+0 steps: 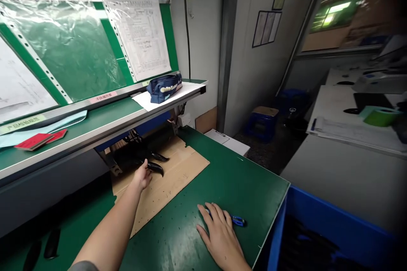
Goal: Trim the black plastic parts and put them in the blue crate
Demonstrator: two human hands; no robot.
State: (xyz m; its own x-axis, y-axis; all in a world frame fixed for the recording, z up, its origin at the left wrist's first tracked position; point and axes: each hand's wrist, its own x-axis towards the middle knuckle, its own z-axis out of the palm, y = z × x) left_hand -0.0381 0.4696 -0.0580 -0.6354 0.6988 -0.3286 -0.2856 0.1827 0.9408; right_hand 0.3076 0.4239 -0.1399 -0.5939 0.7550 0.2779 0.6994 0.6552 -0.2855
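Observation:
My left hand (pixel 142 175) reaches forward over a sheet of brown cardboard (pixel 171 182) and touches a curved black plastic part (pixel 155 168) at the edge of a dark pile under the shelf. Whether its fingers grip the part I cannot tell. Another black part (pixel 159 157) lies just behind it. My right hand (pixel 219 233) lies flat, palm down, on the green table (pixel 232 178), resting on a small blue-handled tool (pixel 238 220) whose tip sticks out to the right.
A green shelf (pixel 104 120) overhangs the table, carrying a navy pouch (pixel 164 87), white paper, and red cards (pixel 40 139). Plastic-covered documents hang above. A blue bin (pixel 321 224) stands at the table's right edge. Two black parts (pixel 52 243) lie near left. A blue stool (pixel 262 120) stands beyond.

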